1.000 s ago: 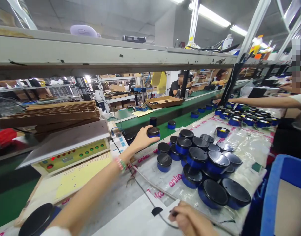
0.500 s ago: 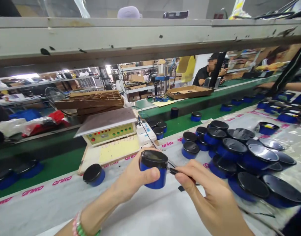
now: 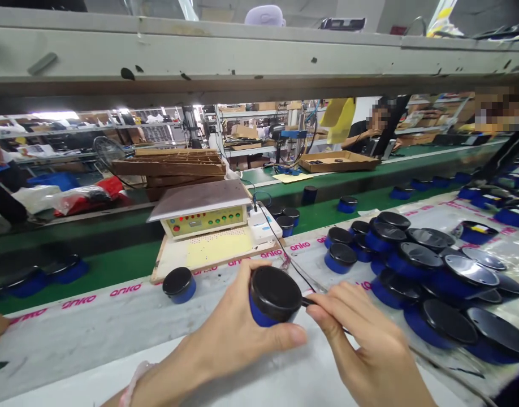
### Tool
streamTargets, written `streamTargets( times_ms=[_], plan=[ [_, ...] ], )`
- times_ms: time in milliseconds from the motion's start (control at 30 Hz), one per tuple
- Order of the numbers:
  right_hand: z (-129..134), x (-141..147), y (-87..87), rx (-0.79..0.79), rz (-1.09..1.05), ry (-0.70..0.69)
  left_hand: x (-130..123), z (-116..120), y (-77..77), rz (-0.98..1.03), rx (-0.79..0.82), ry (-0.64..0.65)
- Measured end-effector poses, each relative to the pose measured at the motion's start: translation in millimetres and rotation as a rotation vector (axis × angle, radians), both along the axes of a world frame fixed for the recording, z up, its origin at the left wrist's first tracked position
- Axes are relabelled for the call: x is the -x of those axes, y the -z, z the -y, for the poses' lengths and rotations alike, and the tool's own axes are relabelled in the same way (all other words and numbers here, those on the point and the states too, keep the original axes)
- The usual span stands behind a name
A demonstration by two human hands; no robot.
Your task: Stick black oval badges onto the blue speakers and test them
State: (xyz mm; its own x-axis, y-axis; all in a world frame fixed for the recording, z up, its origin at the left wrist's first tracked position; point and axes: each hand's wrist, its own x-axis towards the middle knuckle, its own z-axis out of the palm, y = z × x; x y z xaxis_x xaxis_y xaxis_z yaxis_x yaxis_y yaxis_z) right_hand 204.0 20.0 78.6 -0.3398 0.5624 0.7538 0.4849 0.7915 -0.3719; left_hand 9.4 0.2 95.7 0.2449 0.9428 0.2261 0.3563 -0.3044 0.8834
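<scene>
The left hand [image 3: 232, 342] has its fingers clamped round a blue-and-black canister [image 3: 276, 297]; just beside them, the right hand [image 3: 365, 333] pinches a slim dark tool [image 3: 309, 302]. I'd brace the canister firmly and guide lightly.

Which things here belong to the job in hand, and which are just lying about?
Likely part of the job:
round blue-and-black piece, in the left hand
slim black item, in the right hand
piled matching pieces

Apparently just lying about:
pale purple object, on the shelf
stacked cardboard
</scene>
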Motion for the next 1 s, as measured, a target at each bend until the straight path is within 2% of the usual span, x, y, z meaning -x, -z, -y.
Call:
streamTargets(
  times_ms=[67, 167, 267, 367, 500, 667, 833, 933, 1000],
  plan=[
    [-2.9, 0.7, 11.1, 0.12, 0.012, -0.097, -0.6, 3.0, -1.2, -0.221, -0.211, -0.051],
    [-6.0, 2.1, 28.2, 0.272, 0.006, -0.212, -4.6, 8.4, -2.7, -0.563, -0.655, -0.143],
    [-4.1, 3.7, 38.7, 0.241, -0.075, -0.202, -9.7, 13.3, -4.4, -0.702, -1.028, -0.139],
    [0.5, 4.2, 41.4, 0.189, -0.104, -0.202, -12.9, 16.8, -7.0, -0.776, -1.21, -0.062],
    [3.3, 4.1, 42.6, 0.173, -0.067, -0.238, -12.7, 20.8, -10.9, -0.835, -1.19, -0.075],
    [3.3, 7.2, 52.1, 0.171, -0.103, -0.26, -8.9, 18.1, -16.1, -0.743, -1.147, -0.054],
    [4.5, 6.3, 61.5, 0.18, -0.158, -0.215, -7.3, 15.4, -15.0, -0.687, -1.102, -0.05],
    [4.6, 4.5, 58.7, 0.159, -0.15, -0.197, -7.2, 19.7, -14.6, -0.661, -1.076, -0.052],
    [4.1, 4.7, 53.7, 0.141, -0.1, -0.21, -6.7, 22.2, -13.9, -0.682, -0.971, -0.053]
  ],
)
